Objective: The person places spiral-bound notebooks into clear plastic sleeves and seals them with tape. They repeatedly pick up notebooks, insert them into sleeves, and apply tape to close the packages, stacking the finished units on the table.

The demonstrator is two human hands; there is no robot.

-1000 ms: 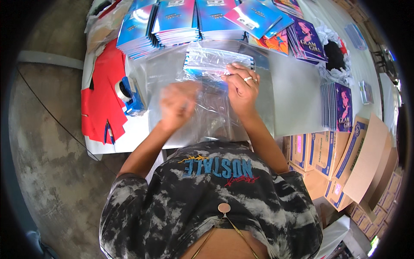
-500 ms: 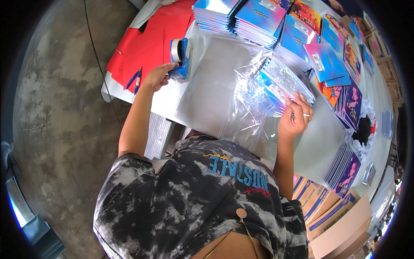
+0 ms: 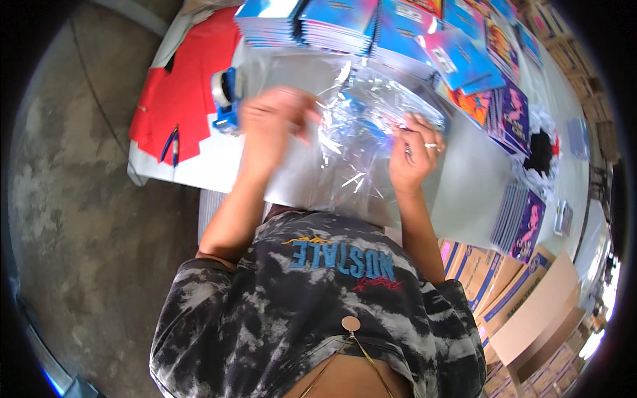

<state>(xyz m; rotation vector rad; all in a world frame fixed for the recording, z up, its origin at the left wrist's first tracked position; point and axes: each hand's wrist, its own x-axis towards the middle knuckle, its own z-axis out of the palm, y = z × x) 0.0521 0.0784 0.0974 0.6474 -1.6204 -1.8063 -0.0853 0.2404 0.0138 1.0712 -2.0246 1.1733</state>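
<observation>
Spiral notebooks (image 3: pixel 371 109) with blue covers lie on the table in a crinkled, shiny clear plastic wrapper (image 3: pixel 345 166). My right hand (image 3: pixel 417 149), a ring on one finger, grips the wrapped notebooks at their right side with curled fingers. To the left of the plastic, my left hand (image 3: pixel 277 119) is smeared by motion, so its fingers and anything in them cannot be made out. Just left of that hand stands a blue tape dispenser (image 3: pixel 227 119) holding a pale roll of tape.
Stacked blue notebooks (image 3: pixel 338 23) line the far side; purple ones (image 3: pixel 521 222) stand at right. Red sheets (image 3: pixel 186 86) cover the left part of the white table (image 3: pixel 189 171), with a blue-handled tool (image 3: pixel 172 146) on them. Cardboard boxes (image 3: pixel 484 282) sit below the right edge.
My left hand has left the tape dispenser and moved right, toward the plastic wrapper. My right hand stays at the wrapped notebooks. The whole view has shifted a little.
</observation>
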